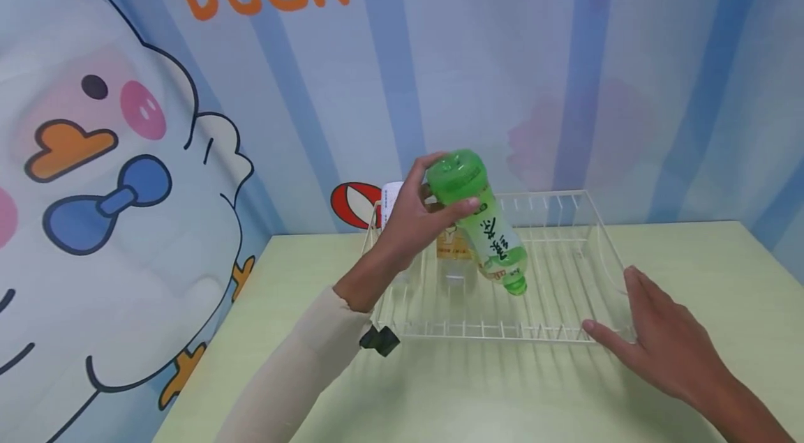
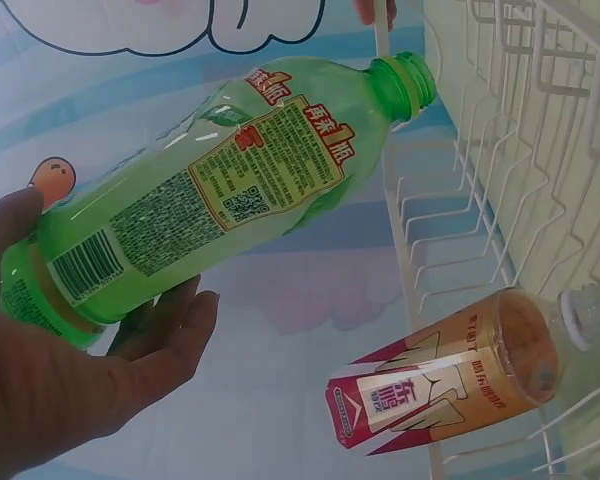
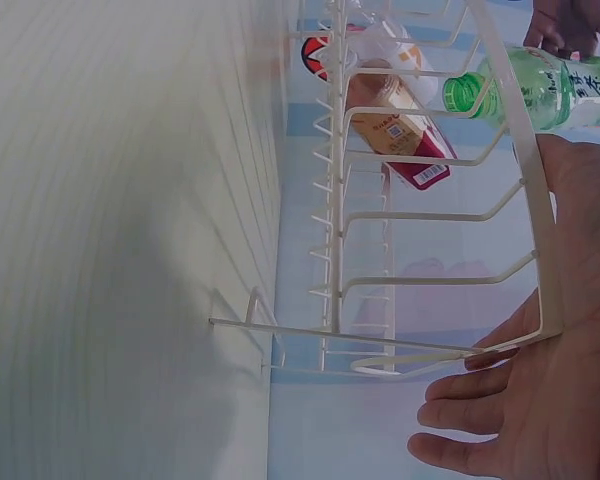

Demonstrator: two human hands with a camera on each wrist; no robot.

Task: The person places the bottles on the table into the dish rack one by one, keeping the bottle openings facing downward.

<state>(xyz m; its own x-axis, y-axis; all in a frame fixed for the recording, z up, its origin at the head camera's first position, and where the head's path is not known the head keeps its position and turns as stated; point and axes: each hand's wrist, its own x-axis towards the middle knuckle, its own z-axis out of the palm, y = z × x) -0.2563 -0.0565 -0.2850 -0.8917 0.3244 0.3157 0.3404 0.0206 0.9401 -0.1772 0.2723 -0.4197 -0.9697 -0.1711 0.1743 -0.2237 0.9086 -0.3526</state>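
Observation:
My left hand grips a green tea bottle near its base, thumb on one side and fingers on the other. The bottle slants with its green cap downward, above a white wire rack. At the rack's right front corner, my right hand rests against the rim with its fingers nearly straight. Inside the rack, a bottle with an orange and maroon label leans cap down. Beside it, a white-labelled clear bottle is mostly hidden behind my left hand in the head view.
The rack stands on a pale green table close to the back edge. Behind it hangs a blue striped cloth with a large duck print. A small black piece sits at my left sleeve.

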